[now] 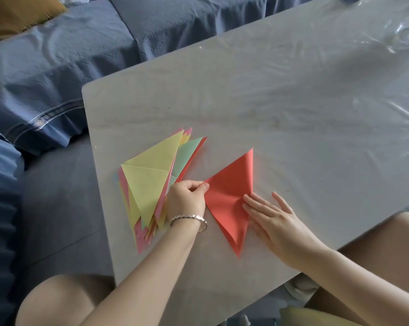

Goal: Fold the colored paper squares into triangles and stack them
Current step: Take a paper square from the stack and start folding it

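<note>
Left hand (187,196) pinches the left corner of the red paper triangle (229,194) between thumb and curled fingers; we note a silver bracelet (189,220) on that wrist. Right hand (269,215) lies flat, fingers straight, fingertips pressing the triangle's right edge onto the table (293,114). Red triangle lies on the table just right of the stack of folded triangles (149,182), which has a yellow one on top and pink and green edges fanning out beneath. Stack sits close to the table's left edge. Beyond the red triangle we see table surface, under wrinkled clear film, running wide to the far and right sides. Blue-covered sofa (57,67) lies past the left edge.
</note>
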The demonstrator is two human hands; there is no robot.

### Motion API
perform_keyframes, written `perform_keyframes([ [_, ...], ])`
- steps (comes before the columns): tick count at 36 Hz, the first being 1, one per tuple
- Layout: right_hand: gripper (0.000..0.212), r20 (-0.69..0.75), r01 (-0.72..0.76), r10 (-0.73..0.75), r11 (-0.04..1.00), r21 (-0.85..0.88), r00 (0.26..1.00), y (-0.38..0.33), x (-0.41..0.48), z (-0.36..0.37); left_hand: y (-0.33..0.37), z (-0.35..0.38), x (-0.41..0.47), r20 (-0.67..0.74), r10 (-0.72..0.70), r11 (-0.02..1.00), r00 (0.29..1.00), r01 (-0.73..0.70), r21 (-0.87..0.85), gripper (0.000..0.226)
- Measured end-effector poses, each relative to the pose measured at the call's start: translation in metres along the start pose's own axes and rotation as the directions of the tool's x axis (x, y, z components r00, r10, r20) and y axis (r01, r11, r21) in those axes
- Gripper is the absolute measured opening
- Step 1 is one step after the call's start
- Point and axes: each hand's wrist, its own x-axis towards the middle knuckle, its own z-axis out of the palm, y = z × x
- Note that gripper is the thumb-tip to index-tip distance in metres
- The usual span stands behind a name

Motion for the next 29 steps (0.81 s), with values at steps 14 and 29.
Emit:
perform_keyframes([
  [14, 0.035, -0.081, -0.18, 0.181, 0.983, 0.021, 0.98, 0.039, 0.058, -0.009, -0.004, 0.0, 0.0, -0.013, 0.001, 1.0, 1.0, -0.001, -0.014, 0.007],
  [29, 0.055, 0.031, -0.312, 0.31, 0.947, 0.08, 0.95, 0.045, 0.078, -0.011, -0.003, -0.001, 0.0, -0.003, -0.025, 0.999, 1.0, 0.025, -0.022, 0.006],
])
